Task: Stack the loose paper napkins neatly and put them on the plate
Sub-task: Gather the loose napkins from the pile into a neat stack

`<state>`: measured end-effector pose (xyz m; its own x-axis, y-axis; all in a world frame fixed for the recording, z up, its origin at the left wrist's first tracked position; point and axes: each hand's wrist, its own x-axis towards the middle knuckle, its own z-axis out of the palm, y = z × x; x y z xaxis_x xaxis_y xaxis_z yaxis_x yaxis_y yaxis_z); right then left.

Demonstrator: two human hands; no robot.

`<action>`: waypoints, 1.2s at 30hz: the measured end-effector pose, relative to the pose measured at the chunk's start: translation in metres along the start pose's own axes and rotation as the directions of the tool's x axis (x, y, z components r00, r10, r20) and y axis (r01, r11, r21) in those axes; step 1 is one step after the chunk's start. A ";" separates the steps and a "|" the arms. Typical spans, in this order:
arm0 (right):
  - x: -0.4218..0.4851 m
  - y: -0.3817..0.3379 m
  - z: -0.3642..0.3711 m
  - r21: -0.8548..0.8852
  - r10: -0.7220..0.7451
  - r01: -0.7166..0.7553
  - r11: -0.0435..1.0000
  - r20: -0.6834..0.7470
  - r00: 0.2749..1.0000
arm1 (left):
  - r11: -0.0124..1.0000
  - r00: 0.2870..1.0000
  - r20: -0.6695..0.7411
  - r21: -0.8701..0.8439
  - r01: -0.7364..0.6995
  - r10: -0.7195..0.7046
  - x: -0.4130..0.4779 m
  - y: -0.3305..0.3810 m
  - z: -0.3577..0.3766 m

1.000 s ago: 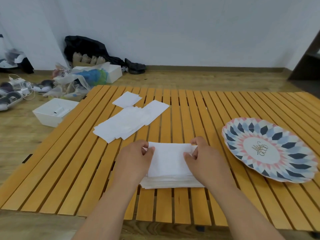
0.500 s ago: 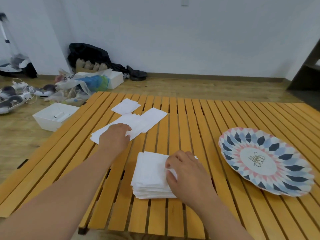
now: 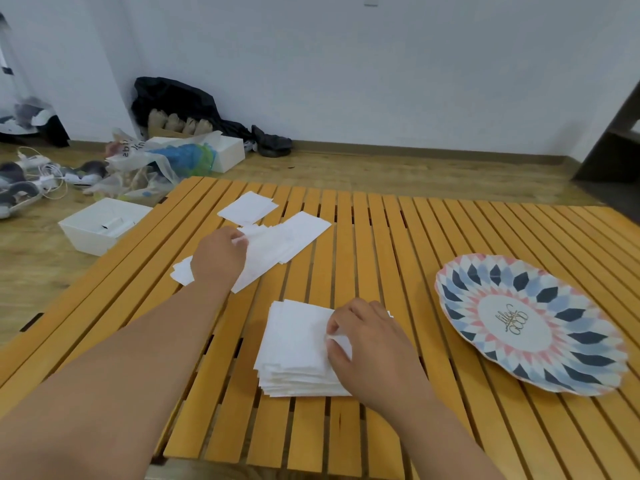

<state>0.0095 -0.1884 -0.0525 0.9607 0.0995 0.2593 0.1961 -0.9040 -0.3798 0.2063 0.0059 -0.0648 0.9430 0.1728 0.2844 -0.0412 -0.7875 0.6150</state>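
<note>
Where a pale wall [image 3: 346,64] meets a wooden floor [image 3: 363,168], a low table [image 3: 398,237] of orange-yellow slats fills the lower frame. On it sits one patterned plate [image 3: 460,282] at the right, bare and well apart from the paper. One squared stack of napkins [image 3: 294,348] lies at lower centre, and a loose spread of napkins [image 3: 287,240] sits above it at upper centre-left, with one single napkin [image 3: 247,207] lying just beyond it. Two hands show. The left hand [image 3: 216,258] rests on the spread, fingers curled and pinching a sheet's edge. The right hand [image 3: 370,344] lies on the stack, thumb and fingers nipping a fold of the top sheet. Two white boxes stand on the floor at the left, a near one [image 3: 100,226] and a farther one [image 3: 227,154], amid plastic bags [image 3: 138,168]. How many sheets overlap in the spread cannot be counted, since the left hand covers part of it. The right hand hides the stack's right side, and the plate's gold lettering is unreadable.
</note>
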 end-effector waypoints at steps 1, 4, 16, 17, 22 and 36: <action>0.000 0.001 0.000 0.005 0.003 -0.003 1.000 0.001 1.000 | 0.997 0.999 -0.041 -0.077 0.003 -0.006 -0.002 0.005 -0.006; 0.003 0.004 -0.004 0.071 0.058 -0.058 0.996 0.005 0.998 | 0.898 0.993 -0.065 -0.437 0.056 -0.094 -0.015 0.032 -0.032; 0.006 -0.016 -0.039 0.937 0.252 -0.336 0.096 0.303 0.919 | 0.290 0.901 0.432 -0.858 0.425 -0.043 -0.148 0.091 -0.122; 0.004 -0.015 -0.042 0.940 0.212 -0.338 0.045 0.322 0.923 | 0.289 0.890 0.453 -0.848 0.445 -0.041 -0.151 0.088 -0.122; -0.001 -0.015 -0.055 0.916 0.074 -0.393 0.081 0.388 0.919 | 0.344 0.860 0.507 -0.799 0.494 -0.056 -0.155 0.079 -0.113; 0.002 -0.011 -0.056 0.923 0.157 -0.295 0.248 0.262 0.952 | 0.632 0.790 0.613 -0.622 0.462 0.026 -0.154 0.075 -0.108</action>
<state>-0.0017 -0.2013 0.0022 0.9971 0.0612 -0.0453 -0.0530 0.1304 -0.9900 0.0219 -0.0157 0.0167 0.9462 -0.2463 -0.2099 0.2038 -0.0502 0.9777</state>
